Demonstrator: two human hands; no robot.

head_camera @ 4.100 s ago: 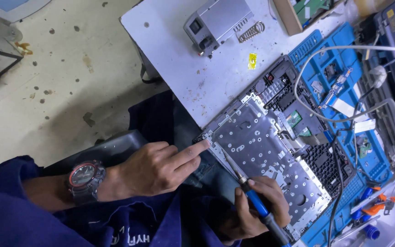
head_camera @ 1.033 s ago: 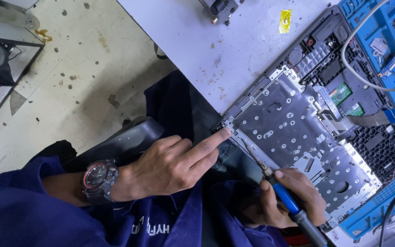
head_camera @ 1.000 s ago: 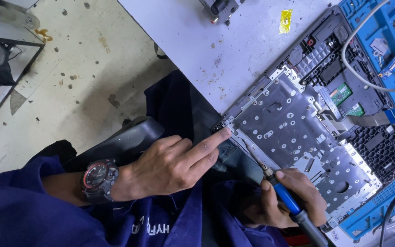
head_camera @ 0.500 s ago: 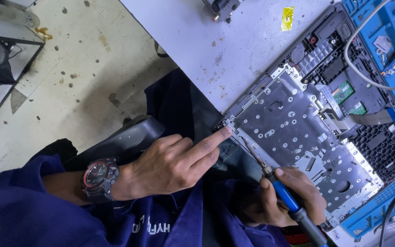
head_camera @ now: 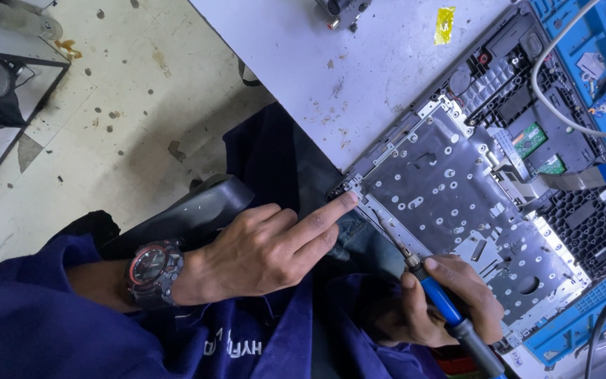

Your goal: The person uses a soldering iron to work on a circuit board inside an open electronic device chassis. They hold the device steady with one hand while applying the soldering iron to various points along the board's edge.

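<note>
An opened laptop base (head_camera: 527, 119) lies on the grey table, its silver perforated metal plate (head_camera: 457, 203) facing up. My left hand (head_camera: 268, 245), with a red-and-black watch on the wrist, points its index finger onto the plate's near left corner and holds nothing. My right hand (head_camera: 443, 298) grips a blue-handled screwdriver (head_camera: 433, 288), whose thin shaft slants up-left, with its tip resting on the plate's near edge close to my left fingertip.
A blue work mat (head_camera: 583, 323) lies under the laptop, with grey cables (head_camera: 562, 105) crossing it at right. A yellow tape scrap (head_camera: 445, 17) sticks to the grey table (head_camera: 331, 63). A stained floor (head_camera: 120, 91) and a metal stand (head_camera: 1, 91) lie to the left.
Since the oldest frame the view has moved closer to the laptop's near corner. Over the last second both hands and the screwdriver have barely moved.
</note>
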